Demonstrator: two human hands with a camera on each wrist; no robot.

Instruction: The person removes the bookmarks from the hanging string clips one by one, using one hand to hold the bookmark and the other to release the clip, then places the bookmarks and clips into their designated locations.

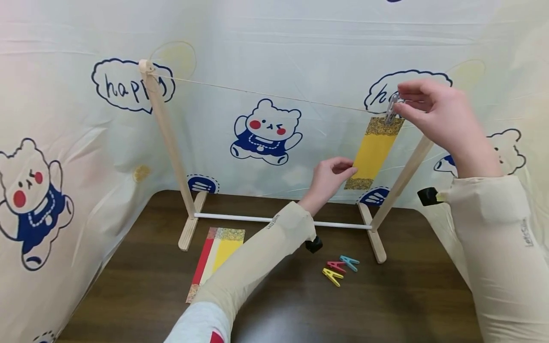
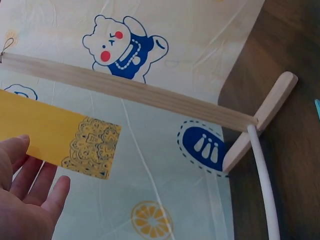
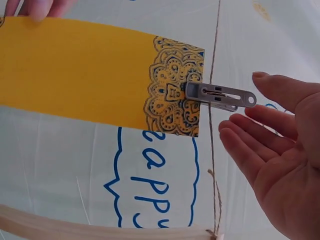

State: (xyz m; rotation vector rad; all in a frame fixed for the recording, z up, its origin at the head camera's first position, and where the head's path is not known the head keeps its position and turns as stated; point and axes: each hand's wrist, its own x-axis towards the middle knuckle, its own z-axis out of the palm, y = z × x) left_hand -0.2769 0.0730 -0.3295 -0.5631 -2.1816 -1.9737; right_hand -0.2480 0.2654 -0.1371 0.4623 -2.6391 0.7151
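Note:
A yellow paper strip (image 1: pixel 374 151) with dark lace-like patterned ends hangs near the right end of a string (image 1: pixel 266 96). At its top edge a grey clothespin (image 3: pixel 220 95) bites the patterned end, and the string passes at the clip, just beyond the paper's edge. My right hand (image 1: pixel 442 114) is beside the clothespin's handles; in the right wrist view its thumb and fingers are spread apart around them with a gap. Lower down, my left hand (image 1: pixel 328 178) pinches the strip's left edge between thumb and fingers, as the left wrist view also shows.
A wooden post (image 1: pixel 165 128) stands at each end of the string, joined below by a white rod (image 1: pixel 236 217). Red, cream and yellow paper strips (image 1: pixel 227 245) lie on the table (image 1: pixel 128 281), partly behind my left sleeve. Yellow, red and blue clothespins (image 1: pixel 336 267) lie at right.

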